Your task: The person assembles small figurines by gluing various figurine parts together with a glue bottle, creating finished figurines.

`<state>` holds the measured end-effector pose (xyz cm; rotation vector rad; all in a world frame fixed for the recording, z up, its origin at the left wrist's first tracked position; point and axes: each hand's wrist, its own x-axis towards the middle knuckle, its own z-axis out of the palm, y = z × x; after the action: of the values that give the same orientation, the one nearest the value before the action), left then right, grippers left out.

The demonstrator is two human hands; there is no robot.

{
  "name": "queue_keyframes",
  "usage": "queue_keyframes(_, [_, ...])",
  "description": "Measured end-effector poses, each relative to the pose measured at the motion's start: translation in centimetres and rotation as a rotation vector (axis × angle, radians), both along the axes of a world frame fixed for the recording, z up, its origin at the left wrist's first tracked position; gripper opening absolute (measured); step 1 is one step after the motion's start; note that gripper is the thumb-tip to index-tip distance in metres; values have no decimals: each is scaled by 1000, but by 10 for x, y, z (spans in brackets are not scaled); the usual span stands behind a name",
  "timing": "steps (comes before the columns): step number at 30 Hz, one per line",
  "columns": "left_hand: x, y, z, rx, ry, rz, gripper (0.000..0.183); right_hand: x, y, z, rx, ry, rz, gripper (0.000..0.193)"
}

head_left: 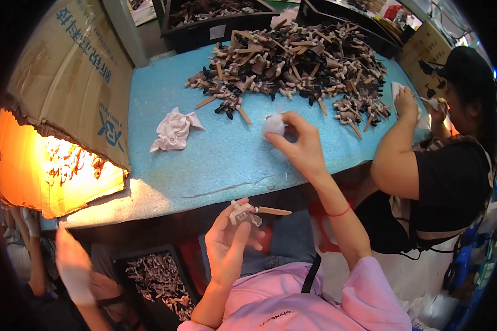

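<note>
My left hand [229, 243] holds a small pale plastic figurine [243, 213] just off the table's near edge, above my lap. A flat tan blade-like piece [274, 211] sticks out from the figurine to the right. Over the blue table, my right hand [301, 140] pinches a small rounded whitish translucent object [274, 125] with a thin tip pointing up; it looks like a small squeeze bottle. Beyond that hand lies a large heap of brown, black and pale figurines [281, 60], many with tan blade-like pieces. A crumpled white cloth [175, 130] rests to the left.
The blue tabletop [204, 171] has a cardboard box [66, 71] at its left, brightly lit inside. Black bins [215, 33] stand behind the heap. A bin of figurines [159, 281] is low left. A co-worker [442, 165] sits right; another person's blurred hand [73, 265] is at left.
</note>
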<state>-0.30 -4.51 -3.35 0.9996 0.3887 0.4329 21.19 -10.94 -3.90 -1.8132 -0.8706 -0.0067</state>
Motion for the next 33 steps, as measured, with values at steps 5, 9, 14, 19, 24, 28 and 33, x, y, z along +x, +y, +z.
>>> queue_keyframes(5, [-4, 6, -3, 104, 47, 96, 22, -45, -33, 47, 292, 663, 214, 16])
queue_keyframes(9, [0, 3, -6, 261, 9, 195, 16, -72, -73, 57, 103, 429, 162, 22])
queue_keyframes(14, [5, 5, -8, 800, 3, 350, 21, -91, -87, 61, 189, 112, 159, 31])
queue_keyframes(19, [2, 7, -8, 1129, 42, 503, 30, -100, -87, 63, 214, -35, 175, 31])
queue_keyframes(24, [-1, 11, -12, 1281, 35, 556, 35, -104, -84, 73, 117, -217, 220, 32])
queue_keyframes(28, [-4, 14, -9, 1348, 48, 557, 34, -105, -85, 72, 93, -279, 255, 34])
queue_keyframes(33, [-4, 15, -9, 1365, 42, 570, 32, -101, -81, 72, 118, -315, 317, 34])
